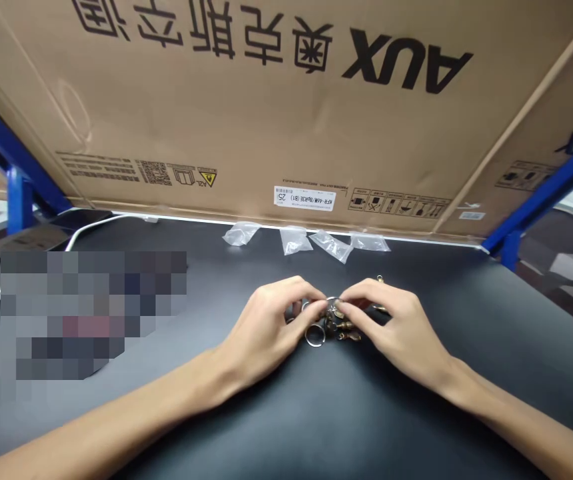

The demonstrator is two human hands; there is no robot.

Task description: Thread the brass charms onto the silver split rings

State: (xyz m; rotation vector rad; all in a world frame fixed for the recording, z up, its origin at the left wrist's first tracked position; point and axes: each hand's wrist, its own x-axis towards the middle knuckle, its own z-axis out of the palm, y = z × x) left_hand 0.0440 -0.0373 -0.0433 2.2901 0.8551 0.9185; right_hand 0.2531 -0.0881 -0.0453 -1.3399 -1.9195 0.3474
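Observation:
Both hands meet over a small cluster of metal rings and charms at the middle of the dark table. My left hand (279, 320) pinches a silver key ring (333, 299) between thumb and forefinger. My right hand (389, 320) closes on the opposite side of that ring, its thumb and forefinger pressed together. Below the fingers a second silver ring (315, 335) lies on the table. Bronze-coloured charms (349, 328) hang or lie beside it; their exact shapes are too small to tell. Some of the cluster is hidden behind the fingers.
Several small clear plastic bags (295, 240) lie along the table's far edge. Behind them stands a large cardboard box (246, 127), between blue metal frame posts (509, 247). A white cable (101, 220) and a blurred-out area are on the left of the black table (306, 427).

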